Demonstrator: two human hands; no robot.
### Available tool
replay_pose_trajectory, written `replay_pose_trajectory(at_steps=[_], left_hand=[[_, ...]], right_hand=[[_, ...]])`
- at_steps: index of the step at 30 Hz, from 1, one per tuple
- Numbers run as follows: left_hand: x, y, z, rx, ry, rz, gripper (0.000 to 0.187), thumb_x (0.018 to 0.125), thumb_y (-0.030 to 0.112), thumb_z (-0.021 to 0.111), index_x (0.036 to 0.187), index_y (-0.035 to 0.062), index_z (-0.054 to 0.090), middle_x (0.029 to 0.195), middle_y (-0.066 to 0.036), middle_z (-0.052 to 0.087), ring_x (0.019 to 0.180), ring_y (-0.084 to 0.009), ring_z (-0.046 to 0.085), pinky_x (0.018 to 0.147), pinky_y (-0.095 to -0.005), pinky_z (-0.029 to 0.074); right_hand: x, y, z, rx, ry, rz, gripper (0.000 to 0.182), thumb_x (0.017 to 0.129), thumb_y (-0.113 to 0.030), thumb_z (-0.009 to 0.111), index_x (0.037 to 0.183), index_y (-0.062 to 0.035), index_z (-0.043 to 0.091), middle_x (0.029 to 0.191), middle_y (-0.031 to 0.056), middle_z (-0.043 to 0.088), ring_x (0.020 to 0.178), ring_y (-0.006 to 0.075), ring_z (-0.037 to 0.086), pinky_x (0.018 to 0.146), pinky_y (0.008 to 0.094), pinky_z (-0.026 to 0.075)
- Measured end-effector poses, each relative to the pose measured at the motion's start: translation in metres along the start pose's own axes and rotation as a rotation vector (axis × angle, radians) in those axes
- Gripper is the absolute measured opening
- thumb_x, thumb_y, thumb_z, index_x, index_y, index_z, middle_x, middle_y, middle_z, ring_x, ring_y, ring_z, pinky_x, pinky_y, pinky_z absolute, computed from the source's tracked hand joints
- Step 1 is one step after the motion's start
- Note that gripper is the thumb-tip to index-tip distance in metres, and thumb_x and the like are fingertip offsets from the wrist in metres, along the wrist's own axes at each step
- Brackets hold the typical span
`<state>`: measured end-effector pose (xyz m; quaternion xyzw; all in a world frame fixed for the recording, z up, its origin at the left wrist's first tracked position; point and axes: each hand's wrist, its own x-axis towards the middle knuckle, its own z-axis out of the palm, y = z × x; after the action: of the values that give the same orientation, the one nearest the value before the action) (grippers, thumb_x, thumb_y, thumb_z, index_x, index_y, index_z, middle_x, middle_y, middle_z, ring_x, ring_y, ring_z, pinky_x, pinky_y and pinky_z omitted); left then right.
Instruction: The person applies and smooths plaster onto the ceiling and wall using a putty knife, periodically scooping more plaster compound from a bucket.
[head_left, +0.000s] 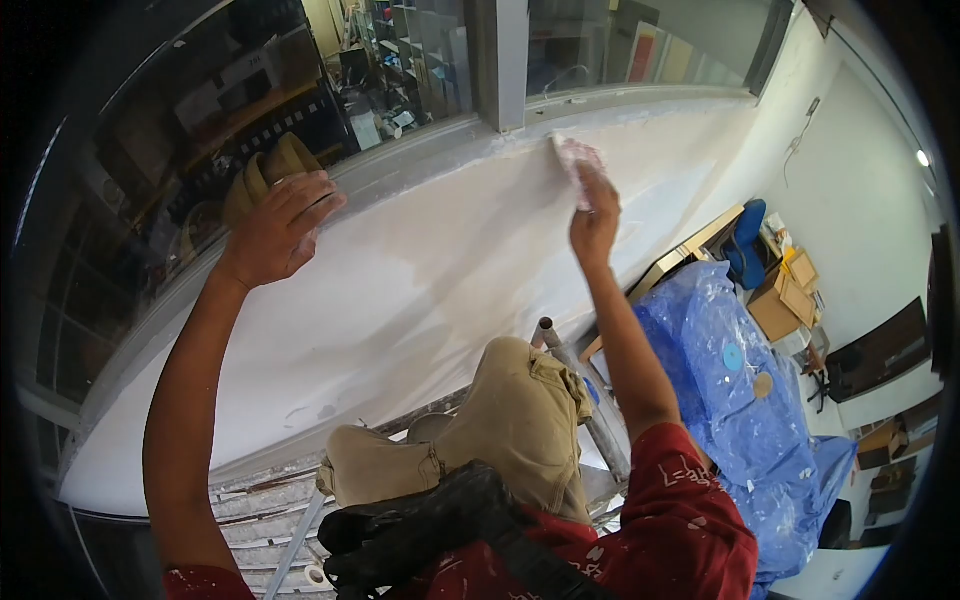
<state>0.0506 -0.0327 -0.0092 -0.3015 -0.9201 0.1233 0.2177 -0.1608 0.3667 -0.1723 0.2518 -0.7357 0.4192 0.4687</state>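
My right hand (597,215) grips a folded sheet of sandpaper (578,163), pale with reddish markings, and holds it against the upper part of the white wall (400,290), just below the window frame (510,70). Patches of beige and grey show on the wall's surface. My left hand (285,222) rests at the window's lower edge, farther left. Its fingers are stretched out and slightly bent, with nothing visible in them. The dark glass (230,90) behind it shows a reflection.
My knees, in tan trousers (500,420), are close to the wall. Below are slatted metal scaffold boards (260,530) and an upright scaffold pipe (590,410). Blue plastic sheeting (740,410) covers things on the right, near cardboard boxes (783,303) and a blue chair (745,245).
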Motion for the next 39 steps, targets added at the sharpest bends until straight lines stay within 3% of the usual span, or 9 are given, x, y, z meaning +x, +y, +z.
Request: replay_pose_trajectory(at_steps=[3,8,13,20,23,27,32,39], left_hand=[[0.002,0.001,-0.003,-0.014,0.005,0.008,0.060,0.080,0.005,0.058,0.139,0.0128,0.051,0.136,-0.012,0.051,0.136,-0.0322,0.043,0.115,-0.0477,0.035],[0.002,0.000,-0.004,-0.021,0.021,0.025,0.061,0.079,0.006,0.058,0.139,0.0123,0.051,0.136,-0.012,0.051,0.136,-0.0323,0.043,0.115,-0.0478,0.035],[0.001,0.000,-0.001,-0.014,0.023,0.007,0.059,0.080,0.007,0.057,0.139,0.0118,0.051,0.137,-0.012,0.051,0.136,-0.0328,0.044,0.115,-0.0476,0.036],[0.002,-0.001,-0.001,-0.016,0.014,-0.003,0.057,0.081,0.007,0.057,0.137,0.0118,0.053,0.138,-0.012,0.051,0.136,-0.0330,0.044,0.114,-0.0475,0.036],[0.003,0.000,-0.003,-0.002,0.018,0.013,0.055,0.081,0.007,0.057,0.136,0.0119,0.054,0.136,-0.012,0.052,0.135,-0.0327,0.045,0.114,-0.0475,0.037],[0.002,-0.001,-0.004,-0.006,-0.003,0.011,0.056,0.081,0.008,0.056,0.136,0.0125,0.054,0.138,-0.012,0.052,0.136,-0.0321,0.044,0.114,-0.0477,0.036],[0.001,0.001,-0.002,0.011,-0.015,-0.005,0.058,0.081,0.008,0.056,0.138,0.0129,0.052,0.140,-0.011,0.051,0.137,-0.0315,0.043,0.115,-0.0478,0.035],[0.003,0.004,-0.006,0.015,-0.016,-0.024,0.061,0.079,0.007,0.056,0.139,0.0140,0.051,0.139,-0.010,0.051,0.137,-0.0305,0.044,0.115,-0.0479,0.035]], right_hand=[[-0.032,-0.053,0.029,-0.019,-0.072,0.008,0.076,0.062,0.012,0.045,0.132,-0.0100,0.063,0.137,0.0137,0.059,0.128,0.0370,0.051,0.111,0.0463,0.034],[-0.085,-0.135,0.027,0.041,-0.296,-0.078,0.074,0.068,0.006,0.051,0.138,-0.0155,0.059,0.141,0.0131,0.054,0.131,0.0380,0.044,0.111,0.0472,0.031],[-0.079,-0.066,0.002,0.003,-0.151,-0.045,0.068,0.075,0.005,0.051,0.140,-0.0142,0.057,0.143,0.0167,0.050,0.133,0.0414,0.041,0.113,0.0525,0.028],[-0.035,0.019,0.039,-0.223,-0.235,-0.207,0.074,0.077,0.004,0.053,0.148,-0.0146,0.046,0.155,0.0244,0.032,0.142,0.0458,0.030,0.117,0.0592,0.020],[-0.090,0.030,0.054,-0.201,-0.377,-0.157,0.073,0.079,0.005,0.052,0.149,-0.0172,0.045,0.157,0.0214,0.032,0.145,0.0430,0.028,0.117,0.0614,0.017],[-0.168,0.045,0.005,-0.210,-0.503,-0.011,0.071,0.082,0.005,0.053,0.147,-0.0227,0.048,0.153,0.0201,0.036,0.144,0.0399,0.030,0.118,0.0611,0.017],[-0.098,-0.005,-0.017,-0.195,-0.332,-0.018,0.080,0.073,0.006,0.054,0.149,-0.0184,0.045,0.156,0.0190,0.035,0.145,0.0413,0.029,0.117,0.0607,0.016],[-0.030,-0.045,0.028,-0.268,-0.229,-0.194,0.075,0.076,0.005,0.056,0.147,-0.0192,0.047,0.153,0.0162,0.038,0.146,0.0374,0.029,0.116,0.0649,0.014]])
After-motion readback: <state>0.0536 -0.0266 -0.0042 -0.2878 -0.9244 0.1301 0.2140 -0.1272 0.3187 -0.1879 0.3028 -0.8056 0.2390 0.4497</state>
